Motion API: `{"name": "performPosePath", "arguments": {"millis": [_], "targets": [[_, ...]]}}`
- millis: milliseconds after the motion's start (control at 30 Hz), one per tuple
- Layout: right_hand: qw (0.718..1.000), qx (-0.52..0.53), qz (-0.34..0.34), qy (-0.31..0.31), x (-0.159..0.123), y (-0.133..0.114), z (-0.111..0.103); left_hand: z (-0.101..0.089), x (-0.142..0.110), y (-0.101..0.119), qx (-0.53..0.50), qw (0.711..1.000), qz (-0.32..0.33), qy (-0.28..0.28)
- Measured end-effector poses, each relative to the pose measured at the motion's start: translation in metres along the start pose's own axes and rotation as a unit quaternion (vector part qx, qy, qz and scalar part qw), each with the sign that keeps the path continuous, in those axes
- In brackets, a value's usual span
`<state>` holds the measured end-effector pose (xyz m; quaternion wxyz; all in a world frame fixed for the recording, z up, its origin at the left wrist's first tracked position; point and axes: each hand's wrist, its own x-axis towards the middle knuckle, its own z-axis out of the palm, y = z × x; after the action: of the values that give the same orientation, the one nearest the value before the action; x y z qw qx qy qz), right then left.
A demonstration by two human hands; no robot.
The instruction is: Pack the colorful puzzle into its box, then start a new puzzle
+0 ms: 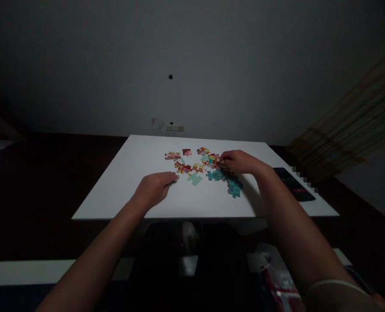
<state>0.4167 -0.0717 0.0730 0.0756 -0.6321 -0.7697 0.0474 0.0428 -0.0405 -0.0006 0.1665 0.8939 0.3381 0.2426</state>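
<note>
Several colourful jigsaw pieces [197, 164] lie scattered near the far middle of a white table [121, 182]. Some show red and yellow print, others lie teal side up [234, 187]. My left hand [155, 187] rests knuckles up on the table, its fingertips on a small piece at the left edge of the pile. My right hand [239, 161] reaches in from the right, its fingers pinched on a piece among the red and yellow ones. What lies under each palm is hidden.
A dark phone [293, 184] lies flat on the table's right side. A plain wall with a small socket [175, 128] stands behind the table. A slatted blind [351, 130] hangs at the right. The floor around is dark.
</note>
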Motion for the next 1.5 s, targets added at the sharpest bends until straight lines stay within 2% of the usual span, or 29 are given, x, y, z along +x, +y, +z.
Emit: {"name": "performPosePath", "arguments": {"millis": [33,100,200,267,367,500,633,767,867,967,1100,1167,1267,1367,1500], "targets": [[0.999,0.025,0.039,0.002,-0.015,0.002,0.0,0.0,0.0,0.001,-0.013,1.0,-0.001,0.002],[0.992,0.056,0.096,0.054,-0.046,0.004,0.005,0.0,-0.001,0.003,-0.033,0.999,-0.003,0.006],[0.975,0.096,0.181,0.09,-0.081,0.001,0.027,0.0,0.0,0.005,-0.044,0.999,0.013,0.01],[0.957,0.078,0.259,0.109,-0.093,-0.007,0.045,0.0,0.0,0.006,-0.039,0.999,0.026,0.008],[0.947,0.016,0.308,0.094,-0.098,-0.025,0.067,0.0,0.0,0.005,-0.028,0.999,0.042,0.009],[0.943,-0.008,0.314,0.107,-0.096,-0.045,0.075,-0.002,-0.002,0.008,-0.022,0.998,0.05,0.019],[0.945,0.005,0.3,0.132,-0.1,-0.051,0.073,-0.005,-0.004,0.013,0.007,0.999,0.046,0.009],[0.936,0.095,0.293,0.17,-0.107,-0.048,0.074,-0.009,-0.005,0.016,0.026,0.999,0.041,-0.005],[0.902,0.175,0.303,0.254,-0.11,-0.043,0.078,-0.009,-0.003,0.013,0.035,0.999,0.026,-0.005],[0.86,0.213,0.313,0.341,-0.11,-0.037,0.085,-0.008,-0.001,0.007,0.051,0.999,-0.015,0.011],[0.835,0.263,0.279,0.395,-0.11,-0.028,0.092,-0.004,0.003,-0.001,0.073,0.994,-0.073,0.023],[0.841,0.266,0.251,0.399,-0.11,-0.026,0.095,-0.001,0.006,-0.004,0.083,0.992,-0.091,0.011],[0.871,0.215,0.226,0.379,-0.112,-0.024,0.098,0.004,0.012,-0.007,0.1,0.987,-0.121,-0.018],[0.901,0.133,0.234,0.339,-0.116,-0.022,0.101,0.007,0.022,-0.012,0.116,0.98,-0.155,-0.046],[0.927,0.057,0.247,0.277,-0.118,-0.021,0.101,0.005,0.04,-0.016,0.131,0.973,-0.178,-0.072]]}}
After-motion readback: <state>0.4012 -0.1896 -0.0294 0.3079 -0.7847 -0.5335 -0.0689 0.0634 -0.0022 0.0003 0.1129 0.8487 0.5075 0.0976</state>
